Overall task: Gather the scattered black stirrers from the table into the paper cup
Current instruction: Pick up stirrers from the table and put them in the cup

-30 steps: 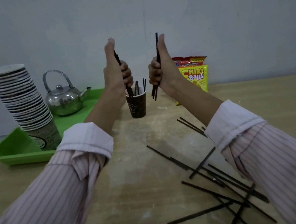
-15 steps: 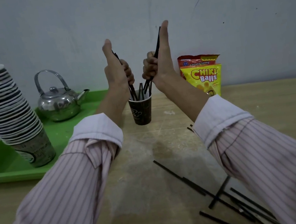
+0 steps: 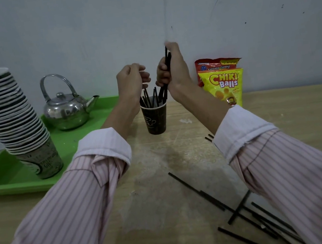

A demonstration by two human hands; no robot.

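Both hands hover just above a dark paper cup [image 3: 155, 116] on a wooden table [image 3: 290, 115]. The right hand [image 3: 172, 72] grips a bundle of black stirrers [image 3: 166, 75], tips dipping into the cup. The left hand [image 3: 131, 81] is loosely curled, holding nothing visible. More loose stirrers [image 3: 211, 199] lie on the table nearer the viewer than the cup.

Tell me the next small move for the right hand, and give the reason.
Probably lower the right hand a little and let go. It grips a bundle of stirrers whose lower ends already reach into the paper cup, so releasing should drop them in. More loose stirrers lie on the table to collect next.
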